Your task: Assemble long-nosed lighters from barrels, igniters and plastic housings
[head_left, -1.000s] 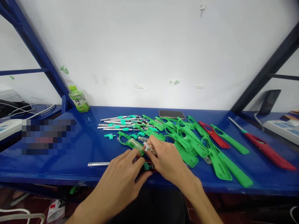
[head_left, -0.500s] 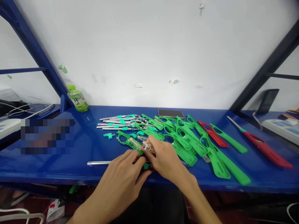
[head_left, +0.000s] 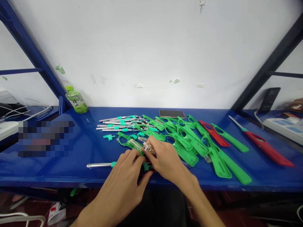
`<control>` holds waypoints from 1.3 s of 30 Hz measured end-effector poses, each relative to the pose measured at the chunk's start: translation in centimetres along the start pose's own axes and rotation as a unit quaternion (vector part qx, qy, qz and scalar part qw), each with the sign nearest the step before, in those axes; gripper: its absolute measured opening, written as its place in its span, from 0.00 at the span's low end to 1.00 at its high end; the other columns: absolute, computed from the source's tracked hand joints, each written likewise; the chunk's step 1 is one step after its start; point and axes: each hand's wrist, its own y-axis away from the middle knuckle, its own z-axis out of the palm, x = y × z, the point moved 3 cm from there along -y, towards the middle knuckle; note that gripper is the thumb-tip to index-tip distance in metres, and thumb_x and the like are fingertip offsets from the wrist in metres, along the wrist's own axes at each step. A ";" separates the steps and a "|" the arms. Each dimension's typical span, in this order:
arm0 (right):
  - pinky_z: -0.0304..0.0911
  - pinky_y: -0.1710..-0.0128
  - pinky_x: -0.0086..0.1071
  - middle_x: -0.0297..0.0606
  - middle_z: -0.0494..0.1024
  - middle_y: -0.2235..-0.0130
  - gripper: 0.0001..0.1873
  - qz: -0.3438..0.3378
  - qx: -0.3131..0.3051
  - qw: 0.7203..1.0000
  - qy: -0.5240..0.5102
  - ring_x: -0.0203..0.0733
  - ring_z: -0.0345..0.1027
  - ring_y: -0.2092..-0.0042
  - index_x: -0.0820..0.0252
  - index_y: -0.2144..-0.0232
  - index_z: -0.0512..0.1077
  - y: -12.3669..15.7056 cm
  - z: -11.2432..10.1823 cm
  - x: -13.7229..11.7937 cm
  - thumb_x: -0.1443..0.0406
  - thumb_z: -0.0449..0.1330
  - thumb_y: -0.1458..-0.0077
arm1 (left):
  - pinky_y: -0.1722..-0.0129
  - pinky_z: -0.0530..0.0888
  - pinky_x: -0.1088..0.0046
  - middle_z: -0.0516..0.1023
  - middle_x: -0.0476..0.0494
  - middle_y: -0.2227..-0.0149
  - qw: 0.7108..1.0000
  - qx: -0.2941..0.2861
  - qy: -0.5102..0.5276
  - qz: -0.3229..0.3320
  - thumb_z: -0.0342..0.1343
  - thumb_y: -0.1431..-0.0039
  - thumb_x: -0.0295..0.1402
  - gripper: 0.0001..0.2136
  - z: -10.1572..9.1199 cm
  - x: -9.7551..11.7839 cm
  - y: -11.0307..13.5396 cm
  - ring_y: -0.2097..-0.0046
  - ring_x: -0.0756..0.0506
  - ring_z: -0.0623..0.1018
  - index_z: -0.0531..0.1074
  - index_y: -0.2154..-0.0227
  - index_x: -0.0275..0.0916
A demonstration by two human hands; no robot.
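Both hands meet at the front middle of the blue bench (head_left: 71, 170). My left hand (head_left: 126, 178) has its fingers curled over the handle end of a silver metal tube (head_left: 98, 165) with a teal collar, lying along the front edge. My right hand (head_left: 165, 160) pinches a small clear and red inner part (head_left: 149, 147) just above the left hand's fingers. A green lighter shell half (head_left: 129, 142) lies right behind them. What else the palms cover is hidden.
Several green lighter shells (head_left: 189, 143) are spread over the bench, with silver tubes (head_left: 115, 124) behind left. A red shell (head_left: 214, 134), a red assembled lighter (head_left: 265, 146), a phone (head_left: 172, 113) and a green bottle (head_left: 75, 100) stand around. Blue frame struts rise at both sides.
The hands stay joined at the same spot. The view has shifted slightly, and the teal collar on the silver tube now shows left of my left hand.
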 end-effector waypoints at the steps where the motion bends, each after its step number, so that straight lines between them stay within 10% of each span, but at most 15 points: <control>1: 0.46 0.71 0.34 0.29 0.74 0.71 0.10 -0.001 0.000 1.000 -0.001 0.42 0.67 0.71 0.52 0.65 0.60 0.0 0.0 0.0 0.66 0.58 0.30 | 0.49 0.74 0.43 0.76 0.39 0.54 1.000 -0.002 -0.004 -0.002 0.56 0.30 0.30 0.05 0.0 0.0 0.0 0.52 0.33 0.74 0.74 0.54 0.40; 20: 0.45 0.71 0.35 0.29 0.73 0.71 0.13 -0.004 0.002 1.000 -0.004 0.41 0.65 0.71 0.52 0.68 0.59 0.1 -0.3 0.3 0.70 0.57 0.33 | 0.54 0.76 0.51 0.78 0.44 0.54 1.000 0.004 -0.003 0.012 0.57 0.29 0.31 0.06 -0.4 -0.1 -0.2 0.55 0.35 0.77 0.72 0.52 0.44; 30: 0.47 0.70 0.34 0.29 0.72 0.71 0.14 -0.015 -0.020 1.000 0.003 0.41 0.64 0.70 0.53 0.69 0.60 0.5 -1.6 -0.4 0.68 0.57 0.30 | 0.53 0.75 0.61 0.80 0.43 0.51 0.980 0.177 -0.014 0.085 0.51 0.26 0.29 0.11 -1.9 -2.5 -1.2 0.53 0.40 0.80 0.74 0.47 0.42; 39: 0.55 0.65 0.34 0.32 0.76 0.64 0.11 -0.020 -0.026 0.999 -0.002 0.43 0.69 0.62 0.54 0.67 0.66 0.8 -2.6 -0.6 0.70 0.59 0.31 | 0.58 0.73 0.68 0.85 0.51 0.59 0.984 0.133 0.074 0.097 0.59 0.31 0.25 0.07 -1.4 -3.0 -2.2 0.58 0.44 0.82 0.79 0.57 0.44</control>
